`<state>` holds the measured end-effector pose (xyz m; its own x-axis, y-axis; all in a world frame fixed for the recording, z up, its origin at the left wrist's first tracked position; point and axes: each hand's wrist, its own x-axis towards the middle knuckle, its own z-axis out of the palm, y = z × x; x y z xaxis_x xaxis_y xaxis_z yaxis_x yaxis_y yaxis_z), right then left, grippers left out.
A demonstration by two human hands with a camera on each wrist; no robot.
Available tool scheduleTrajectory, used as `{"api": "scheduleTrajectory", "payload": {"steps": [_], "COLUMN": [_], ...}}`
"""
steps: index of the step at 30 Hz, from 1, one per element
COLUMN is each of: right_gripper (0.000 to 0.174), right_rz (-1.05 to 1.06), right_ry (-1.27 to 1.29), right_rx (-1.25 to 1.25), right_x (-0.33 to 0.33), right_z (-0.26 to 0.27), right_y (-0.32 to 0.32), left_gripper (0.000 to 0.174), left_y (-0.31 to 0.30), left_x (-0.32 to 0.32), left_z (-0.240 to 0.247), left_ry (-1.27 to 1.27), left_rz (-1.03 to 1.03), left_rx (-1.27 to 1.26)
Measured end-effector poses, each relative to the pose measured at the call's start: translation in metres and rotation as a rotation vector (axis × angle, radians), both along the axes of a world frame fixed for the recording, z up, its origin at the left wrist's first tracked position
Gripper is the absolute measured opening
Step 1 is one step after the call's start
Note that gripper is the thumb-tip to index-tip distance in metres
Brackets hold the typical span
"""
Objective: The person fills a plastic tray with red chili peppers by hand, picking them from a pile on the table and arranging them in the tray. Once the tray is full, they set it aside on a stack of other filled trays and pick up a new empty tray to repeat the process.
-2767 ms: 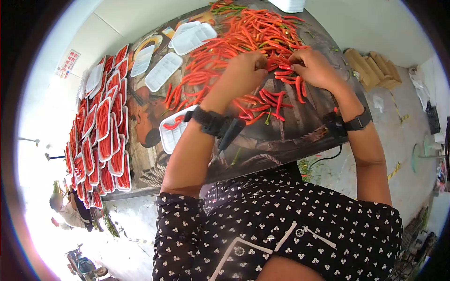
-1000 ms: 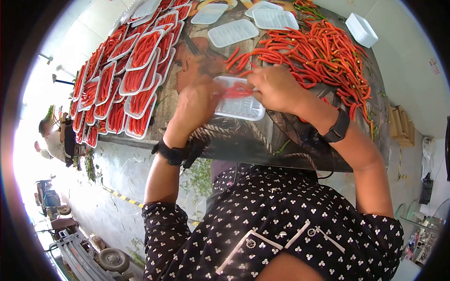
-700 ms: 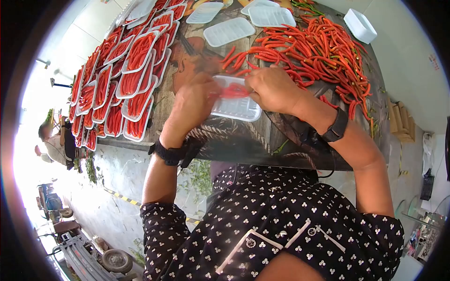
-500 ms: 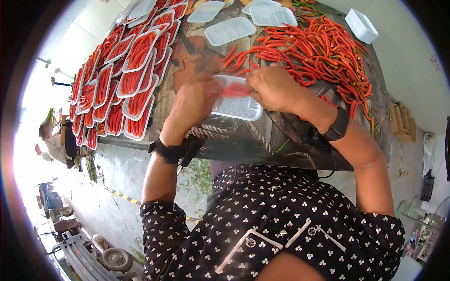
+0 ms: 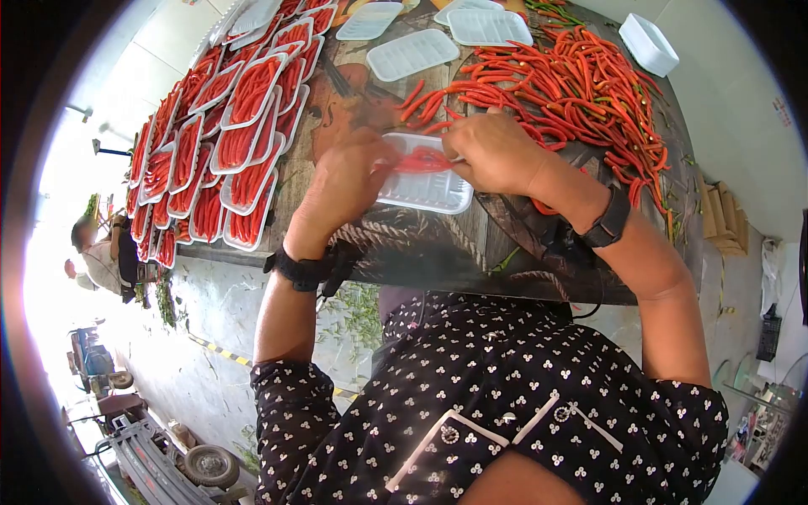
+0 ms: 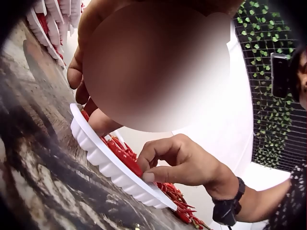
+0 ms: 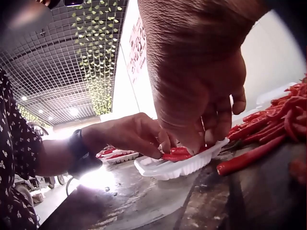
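Observation:
A white ribbed plastic tray lies on the table in front of the person, with a small bunch of red chili peppers across its far half. My left hand holds the left end of the bunch. At the right end, my right hand pinches the chilies between thumb and fingers. The left wrist view shows the right thumb and fingertips on the chilies just inside the tray's rim. Both sets of fingers meet over the tray in the right wrist view, partly hiding the chilies.
A big heap of loose red chilies covers the table's right side. Filled trays are stacked at the left. Flat trays lie at the back, and a stack of trays stands at the far right corner.
Both hands have come from the loose heap to the tray, bringing chilies into it. Over the last second they stay nearly still there, with only slight shifts.

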<state>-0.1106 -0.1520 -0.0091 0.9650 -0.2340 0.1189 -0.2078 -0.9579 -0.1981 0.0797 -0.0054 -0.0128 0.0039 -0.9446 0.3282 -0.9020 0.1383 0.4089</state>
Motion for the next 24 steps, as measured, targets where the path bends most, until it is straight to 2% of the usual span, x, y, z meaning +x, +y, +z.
{"api": "scheduleTrajectory", "payload": {"steps": [9,13,15,19,21,22,24], "right_gripper": [0.016,0.015,0.013,0.011,0.012,0.012,0.015], "right_rz": [0.023,0.002,0.027,0.034,0.077,0.077,-0.038], "right_ry": [0.048,0.070,0.000,0.001,-0.176,-0.174,-0.147], "right_rx": [0.015,-0.019,-0.094,-0.075,0.188,0.188,0.447], "right_x": [-0.006,-0.003,-0.002,-0.002,-0.008,-0.009,-0.011], "right_z": [0.006,-0.001,-0.003,-0.003,0.000,0.003,0.008], "right_y": [-0.008,-0.004,-0.001,-0.004,-0.008,-0.008,-0.008], "left_gripper": [0.012,0.011,0.011,0.011,0.015,0.019,0.021], "left_y": [-0.001,-0.001,-0.002,-0.001,0.001,0.002,0.001], "left_x": [-0.001,-0.004,-0.004,-0.002,-0.003,-0.004,-0.005], "left_z": [0.001,0.003,0.003,0.000,0.004,0.006,0.013], "left_ry": [-0.011,-0.030,-0.041,-0.034,-0.014,0.005,0.025], "left_rz": [0.011,0.019,0.016,0.020,0.034,0.046,0.035], "left_rx": [0.035,0.057,0.048,0.056,0.050,0.046,0.022]}}
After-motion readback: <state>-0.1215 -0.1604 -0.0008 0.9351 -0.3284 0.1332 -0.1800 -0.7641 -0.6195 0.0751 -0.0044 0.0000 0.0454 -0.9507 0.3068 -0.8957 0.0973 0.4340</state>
